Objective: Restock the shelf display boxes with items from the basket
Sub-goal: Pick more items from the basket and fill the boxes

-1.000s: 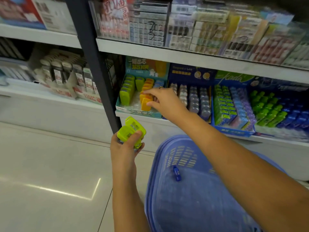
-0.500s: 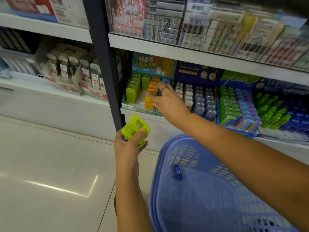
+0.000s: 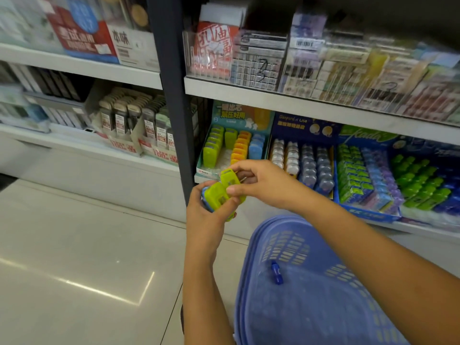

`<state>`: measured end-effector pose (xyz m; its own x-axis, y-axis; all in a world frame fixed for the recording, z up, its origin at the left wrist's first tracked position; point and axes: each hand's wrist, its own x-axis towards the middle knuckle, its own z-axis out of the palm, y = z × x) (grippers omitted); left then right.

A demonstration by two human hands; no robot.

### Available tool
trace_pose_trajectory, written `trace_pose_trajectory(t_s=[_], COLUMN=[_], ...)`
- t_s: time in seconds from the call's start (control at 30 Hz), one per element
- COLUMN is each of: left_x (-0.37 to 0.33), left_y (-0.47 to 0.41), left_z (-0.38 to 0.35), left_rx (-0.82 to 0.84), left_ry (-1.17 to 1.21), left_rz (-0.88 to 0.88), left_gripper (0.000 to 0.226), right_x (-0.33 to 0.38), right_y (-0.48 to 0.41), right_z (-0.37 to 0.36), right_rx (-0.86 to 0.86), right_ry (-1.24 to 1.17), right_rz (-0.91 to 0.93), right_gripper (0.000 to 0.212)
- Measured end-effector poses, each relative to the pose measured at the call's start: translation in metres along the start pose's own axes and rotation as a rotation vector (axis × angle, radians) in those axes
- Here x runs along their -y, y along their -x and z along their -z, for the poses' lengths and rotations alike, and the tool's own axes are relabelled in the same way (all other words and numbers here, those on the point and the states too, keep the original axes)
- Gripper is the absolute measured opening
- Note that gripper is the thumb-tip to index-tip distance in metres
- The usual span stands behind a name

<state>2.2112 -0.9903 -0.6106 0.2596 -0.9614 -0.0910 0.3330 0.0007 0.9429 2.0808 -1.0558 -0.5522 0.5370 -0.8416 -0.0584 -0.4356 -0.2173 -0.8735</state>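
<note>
thumb and fingertips of the right hand (image 3: pixel 261 183) pinch one yellow-green case (image 3: pixel 230 179), tilted, touching a second green case (image 3: pixel 216 196). the left hand (image 3: pixel 206 215) grips that one with curled fingers, something blue tucked beneath it. just behind them the teal display box (image 3: pixel 239 117) holds rows of green, orange and blue cases. below sits a purple basket (image 3: pixel 251 245) with a small blue item (image 3: pixel 276 273) inside.

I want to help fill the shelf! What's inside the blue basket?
One small blue item lies in the basket. The right arm hides part of it, so more may be there. The left hand and right hand hold green cases outside it.
</note>
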Motion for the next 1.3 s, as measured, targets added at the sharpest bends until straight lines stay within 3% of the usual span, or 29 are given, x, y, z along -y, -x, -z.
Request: trace_pose_trajectory(t_s=[0.13,0.27,0.37,0.5,0.67,0.8,0.97,1.07,1.3], left_x=[-0.009,-0.02,-0.023,-0.016,-0.004,-0.001,-0.002,-0.003,-0.001], left_y=[-0.018,-0.038,-0.047,-0.05,-0.053,-0.053,-0.05,-0.048,-0.043], left_z=[-0.005,-0.003,0.01,0.013,0.009,0.008,0.009,0.008,0.01], left_rx=[-0.055,-0.147,-0.181,-0.212,-0.234,-0.22,-0.185,-0.176,-0.157], left_ry=[-0.021,0.034,0.062,0.037,0.011,0.001,-0.016,-0.028,-0.042], left_rz=[-0.042,0.026,0.068,0.105,0.138,0.168,0.155,0.136,0.126], left_gripper=[0.038,0.032,0.031,0.027,0.02,0.021,0.011,0.011,0.01], right_x=[0.004,0.004,0.001,-0.001,-0.001,0.001,-0.006,-0.014,-0.024], right_y=[-0.019,-0.049,-0.068,-0.089,-0.105,-0.11,-0.123,-0.128,-0.121], right_z=[0.007,0.026,0.045,0.056,0.062,0.057,0.048,0.041,0.034], right_rx=[-0.079,-0.243,-0.279,-0.371,-0.34,-0.309,-0.282,-0.288,-0.423], right_ry=[-0.148,-0.329,-0.346,-0.292,0.359,0.554,0.646,0.749,0.689], right_rz=[-0.084,-0.141,-0.198,-0.324,-0.276,-0.218,-0.144,-0.076,-0.079], right_gripper=[0.013,0.025,0.039,0.026,0.038,0.029,0.047,0.04,0.036])
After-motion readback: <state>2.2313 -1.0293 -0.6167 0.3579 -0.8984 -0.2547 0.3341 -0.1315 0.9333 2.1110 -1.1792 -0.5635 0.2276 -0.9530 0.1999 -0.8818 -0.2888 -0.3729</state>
